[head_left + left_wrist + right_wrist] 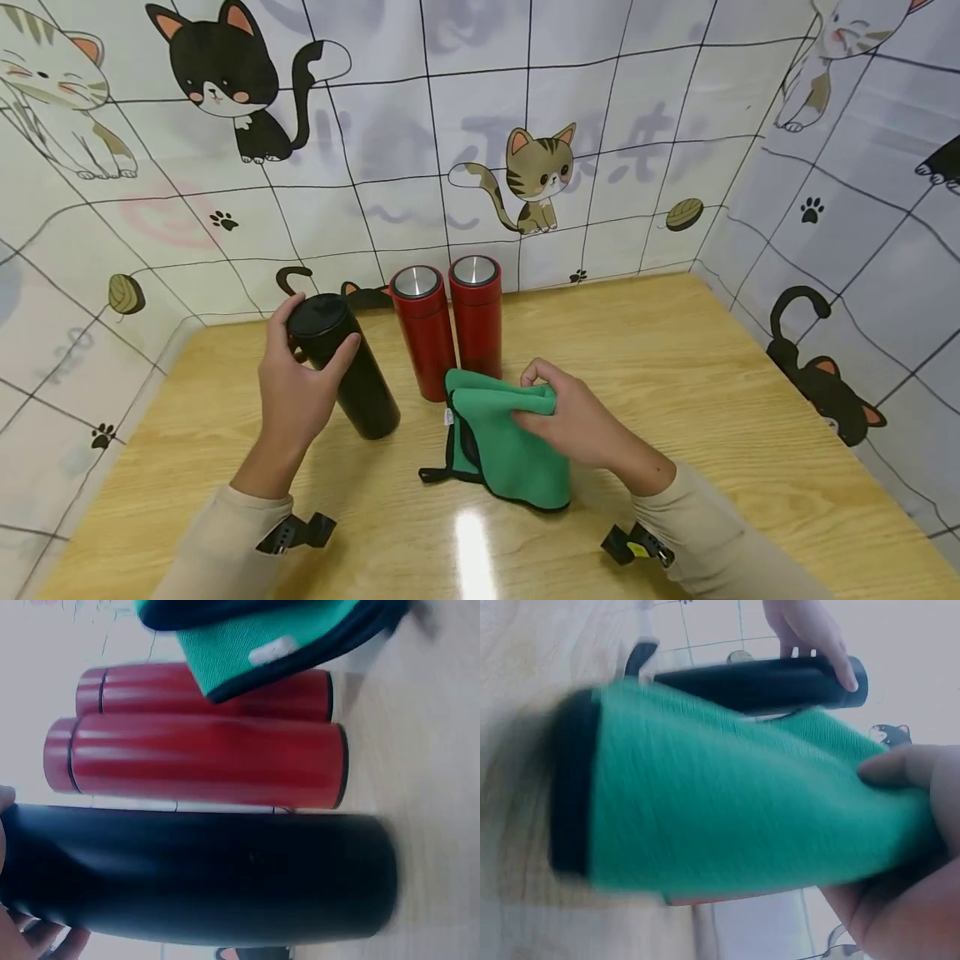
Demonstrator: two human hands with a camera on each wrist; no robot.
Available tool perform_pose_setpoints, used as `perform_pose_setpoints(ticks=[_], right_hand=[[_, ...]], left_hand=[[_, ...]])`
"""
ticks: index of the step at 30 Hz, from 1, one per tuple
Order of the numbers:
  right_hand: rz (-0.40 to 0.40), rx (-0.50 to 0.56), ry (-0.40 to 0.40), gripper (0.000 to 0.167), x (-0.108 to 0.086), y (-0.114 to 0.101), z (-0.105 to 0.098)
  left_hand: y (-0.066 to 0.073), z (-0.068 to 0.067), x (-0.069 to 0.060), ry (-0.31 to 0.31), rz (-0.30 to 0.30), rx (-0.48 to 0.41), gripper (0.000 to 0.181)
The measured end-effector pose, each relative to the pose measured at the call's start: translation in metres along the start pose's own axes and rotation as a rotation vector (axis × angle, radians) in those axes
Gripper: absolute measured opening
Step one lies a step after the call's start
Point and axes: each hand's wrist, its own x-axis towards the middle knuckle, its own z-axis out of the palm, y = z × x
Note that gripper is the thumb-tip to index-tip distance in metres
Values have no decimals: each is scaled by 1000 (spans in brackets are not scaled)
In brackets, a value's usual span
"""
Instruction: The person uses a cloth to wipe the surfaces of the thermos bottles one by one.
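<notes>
In the head view we see the metal lid tops [475,269] of the red flasks [424,342]; in the left-wrist view we get their sides and a dark band [343,765] at each base. The right-wrist view gives us the green pouch [517,446] close up, its edge blurred, with the black bottle [352,383] beyond.

Our left hand [298,392] reaches over the bottle's upper end, thumb on the near side and fingers round the far side. We cannot tell whether its base touches the wooden table [720,367]. Our right hand [581,421] pinches the pouch's upper edge between thumb and fingers, just in front of the flasks.

We count one black bottle, two red flasks and one pouch.
</notes>
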Motion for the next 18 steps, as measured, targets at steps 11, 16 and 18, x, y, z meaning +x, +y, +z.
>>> perform_pose_setpoints(ticks=[11,16,18], right_hand=[[-14,-22,156,23,-8,-14,0],[-39,-4,172,22,-12,-19,4],[-53,4,191,23,-14,-21,7]], left_hand=[[42,3,-50,-87,318,-89,79],[55,21,-62,-186,393,-98,78],[58,29,-64,-199,408,-110,76]])
